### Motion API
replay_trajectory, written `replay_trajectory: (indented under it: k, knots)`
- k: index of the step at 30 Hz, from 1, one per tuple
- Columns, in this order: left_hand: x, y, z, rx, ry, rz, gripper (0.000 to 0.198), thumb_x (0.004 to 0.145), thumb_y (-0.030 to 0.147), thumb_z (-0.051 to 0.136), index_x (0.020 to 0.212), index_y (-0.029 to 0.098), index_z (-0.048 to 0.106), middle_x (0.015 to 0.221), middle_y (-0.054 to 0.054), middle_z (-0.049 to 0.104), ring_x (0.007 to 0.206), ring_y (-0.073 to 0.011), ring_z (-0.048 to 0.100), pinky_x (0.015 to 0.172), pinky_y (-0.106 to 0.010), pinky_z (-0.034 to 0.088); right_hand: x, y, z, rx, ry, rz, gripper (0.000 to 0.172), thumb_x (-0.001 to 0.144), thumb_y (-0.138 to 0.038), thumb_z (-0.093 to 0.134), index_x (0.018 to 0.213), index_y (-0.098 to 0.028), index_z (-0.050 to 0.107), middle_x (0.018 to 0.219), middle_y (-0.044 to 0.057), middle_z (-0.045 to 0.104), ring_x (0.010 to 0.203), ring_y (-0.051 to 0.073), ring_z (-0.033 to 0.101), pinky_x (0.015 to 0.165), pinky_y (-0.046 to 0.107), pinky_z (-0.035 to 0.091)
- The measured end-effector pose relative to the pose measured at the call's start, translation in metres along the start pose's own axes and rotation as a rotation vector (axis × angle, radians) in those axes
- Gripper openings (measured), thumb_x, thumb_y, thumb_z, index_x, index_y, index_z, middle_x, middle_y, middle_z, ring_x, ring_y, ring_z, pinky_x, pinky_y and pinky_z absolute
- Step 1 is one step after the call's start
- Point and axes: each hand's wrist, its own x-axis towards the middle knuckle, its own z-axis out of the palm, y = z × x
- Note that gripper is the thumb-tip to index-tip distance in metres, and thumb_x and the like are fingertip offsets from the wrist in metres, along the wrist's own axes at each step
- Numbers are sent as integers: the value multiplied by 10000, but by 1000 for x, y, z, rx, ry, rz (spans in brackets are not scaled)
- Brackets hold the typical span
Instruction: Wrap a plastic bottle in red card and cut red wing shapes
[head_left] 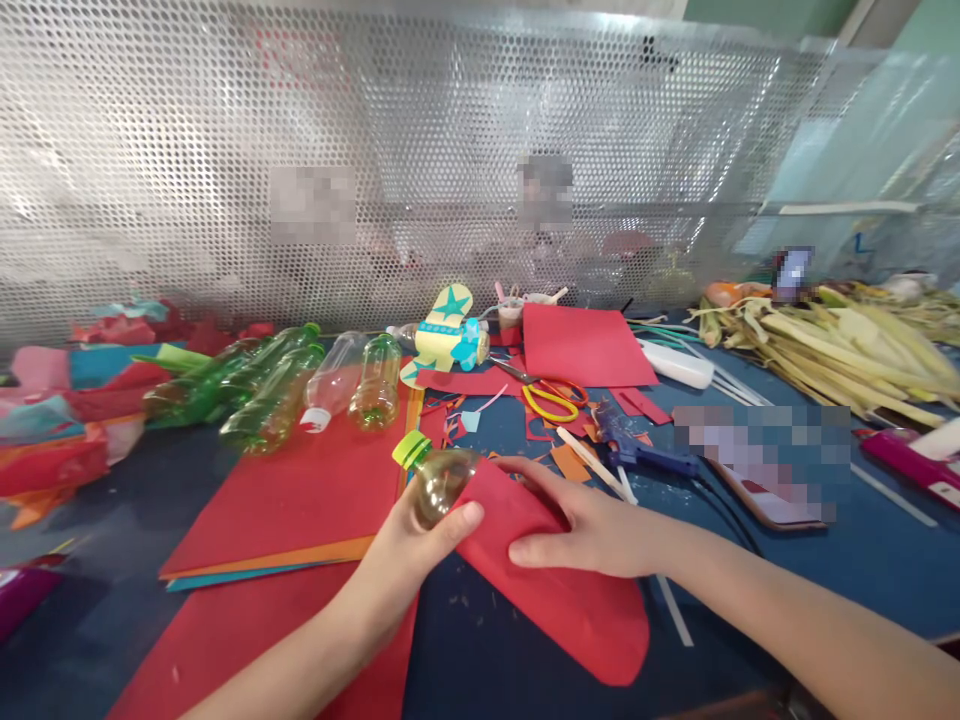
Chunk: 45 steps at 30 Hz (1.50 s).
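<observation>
A clear plastic bottle [444, 478] with a light green cap lies tilted between my hands, its neck toward the upper left. Red paper [555, 600] wraps around the bottle's body and hides most of it. My left hand [427, 535] grips the bottle's shoulder, with the thumb pressing the paper's edge. Over the wrapped body curves my right hand [577, 520], its thumb and fingers holding the red paper against the bottle. Just beyond them lie scissors [551, 395] with orange and yellow handles and a blue glue gun [645, 455].
Several plastic bottles [274, 395] lie at the back left beside sheets of red paper [300, 500]. A bottle airplane [446, 345] stands behind. Paper scraps, a phone [765, 480] and corn husks [847, 345] are to the right. A perforated metal panel [420, 150] closes off the back.
</observation>
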Motion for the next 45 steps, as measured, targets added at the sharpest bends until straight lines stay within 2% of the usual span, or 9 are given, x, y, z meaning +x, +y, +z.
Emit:
replay_trajectory:
  k: [5, 12, 18, 22, 26, 34, 38, 42, 45]
  knots:
    - [-2, 2, 3, -7, 39, -7, 618, 646, 498, 791, 1172, 224, 616, 1216, -95, 673, 1182, -329, 575, 987, -407, 467, 1, 5, -9, 98, -90, 3, 870, 777, -367, 719, 1484, -237, 228, 1472, 118, 386, 1300, 283, 439, 1024, 419, 424]
    - [10, 4, -8, -65, 80, -90, 632, 640, 441, 801, 1195, 198, 624, 1028, -93, 749, 1041, -326, 665, 844, -379, 552, 2, 7, -21, 213, -177, -16, 866, 781, -340, 722, 1483, -249, 223, 1393, 120, 460, 1269, 262, 471, 1031, 413, 404]
    - [17, 5, -12, -94, 165, -80, 377, 680, 409, 783, 990, 205, 716, 948, -63, 773, 1011, -301, 682, 684, -259, 567, 2, 7, -33, 195, -205, 43, 846, 781, -341, 715, 1475, -234, 243, 1416, 124, 439, 1312, 268, 426, 1037, 419, 400]
    - [21, 6, -15, -113, 191, -99, 313, 706, 378, 763, 968, 210, 727, 916, -57, 777, 950, -280, 707, 650, -257, 576, 2, 11, -40, 181, -242, -10, 868, 788, -342, 718, 1490, -264, 214, 1388, 118, 462, 1316, 264, 422, 1050, 423, 380]
    - [23, 9, -16, -131, 223, -107, 252, 745, 322, 730, 959, 188, 726, 872, -64, 779, 868, -243, 728, 620, -229, 575, 1, 14, -44, 175, -269, -77, 920, 773, -343, 738, 1501, -263, 182, 1446, 135, 374, 1304, 266, 429, 1036, 398, 389]
    - [27, 23, -17, -166, 324, -142, 158, 876, 279, 596, 862, 192, 727, 776, -29, 767, 655, -158, 712, 568, -198, 582, 3, 21, -43, 350, -271, -83, 918, 758, -377, 767, 1485, -308, 212, 1220, 100, 544, 1091, 225, 602, 923, 388, 478]
    - [31, 30, -22, -214, 367, -116, 219, 913, 304, 542, 826, 196, 711, 659, -9, 733, 539, -133, 669, 491, -181, 560, 2, 18, -32, 510, -374, -124, 753, 798, -485, 706, 1411, -301, 310, 1163, 90, 577, 946, 193, 675, 859, 380, 519]
    - [33, 30, -24, -217, 374, -90, 206, 903, 322, 558, 828, 200, 706, 691, -3, 739, 569, -126, 669, 500, -171, 559, 3, 18, -24, 530, -317, -152, 629, 786, -543, 691, 1284, -265, 427, 1125, 84, 589, 950, 196, 668, 855, 386, 525]
    - [33, 25, -25, -168, 362, -46, 165, 832, 342, 651, 879, 193, 704, 780, -17, 755, 696, -158, 703, 570, -186, 573, 6, 20, -22, 505, -170, -98, 762, 764, -676, 609, 1338, -227, 387, 1089, 106, 612, 957, 213, 653, 854, 415, 531]
